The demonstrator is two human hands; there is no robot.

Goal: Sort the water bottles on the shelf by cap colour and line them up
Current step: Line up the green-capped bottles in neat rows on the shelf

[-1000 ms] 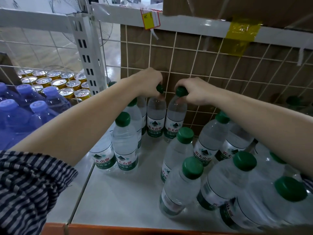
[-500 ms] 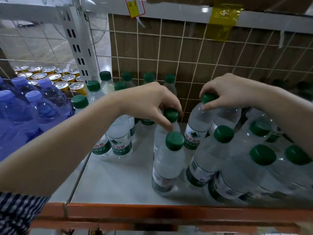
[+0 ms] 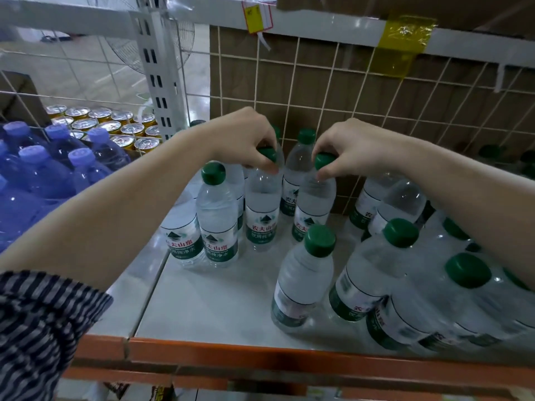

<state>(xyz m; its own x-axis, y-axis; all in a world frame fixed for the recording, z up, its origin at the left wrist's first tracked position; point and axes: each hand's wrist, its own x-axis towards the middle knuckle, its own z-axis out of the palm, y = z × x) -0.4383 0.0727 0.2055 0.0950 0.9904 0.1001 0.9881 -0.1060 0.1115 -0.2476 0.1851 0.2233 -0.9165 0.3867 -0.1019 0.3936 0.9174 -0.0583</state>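
Clear water bottles with green caps stand on the white shelf [image 3: 220, 308]. My left hand [image 3: 246, 140] pinches the cap of one green-capped bottle [image 3: 262, 206] near the shelf's middle back. Just to its right, my right hand [image 3: 353, 149] pinches the cap of a second green-capped bottle [image 3: 314, 204]. Both bottles stand upright, side by side, next to a row of green-capped bottles [image 3: 215, 215] along the left. A loose cluster of green-capped bottles [image 3: 373, 273] fills the right side.
Blue bottles with blue caps [image 3: 43, 172] and gold cans [image 3: 115, 125] sit in the bay to the left, past a white upright post [image 3: 159, 82]. A wire grid [image 3: 347, 91] backs the shelf. An orange rail [image 3: 260, 357] edges the front.
Both hands picked bottles by their caps from the front and right cluster and carried them back and left, beside the left row. The camera tilted up slightly.
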